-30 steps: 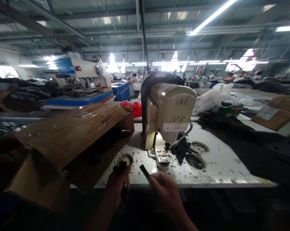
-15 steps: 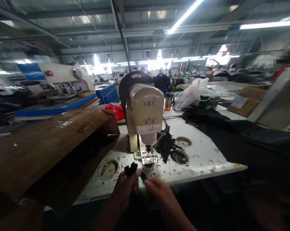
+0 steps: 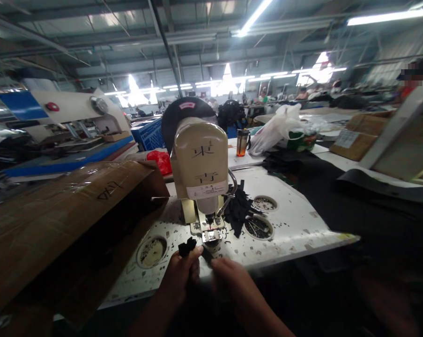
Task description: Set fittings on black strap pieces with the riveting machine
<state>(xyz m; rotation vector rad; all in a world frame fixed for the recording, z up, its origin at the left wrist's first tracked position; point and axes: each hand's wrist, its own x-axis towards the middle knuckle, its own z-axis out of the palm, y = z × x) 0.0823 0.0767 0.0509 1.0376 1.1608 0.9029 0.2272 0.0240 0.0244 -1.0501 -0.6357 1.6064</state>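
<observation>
My left hand (image 3: 182, 269) is closed around a bunch of black fabric pieces (image 3: 187, 246), whose folded ends stick up above the fingers. Close by on the right, my right hand (image 3: 230, 274) pinches a dark fabric strip (image 3: 207, 255) that runs between the two hands. Both hands are at the table's front edge, just before a cream-coloured machine (image 3: 201, 159) with a lit metal plate (image 3: 211, 235) under its head. Beside the machine's right side lies a heap of black fabric pieces (image 3: 237, 210). The lower ends of what I hold are lost in shadow.
An open cardboard box (image 3: 74, 210) leans on the left. The white tabletop (image 3: 295, 224) has round scrap-filled holes. Black fabric (image 3: 309, 196) drapes over the right side. Behind stand a drink bottle (image 3: 242, 142), a plastic bag (image 3: 276, 131) and another cardboard box (image 3: 359, 138).
The view has shifted slightly, so the machine appears a little further left. Both hands keep their hold on the black fabric, with almost no movement relative to the table.
</observation>
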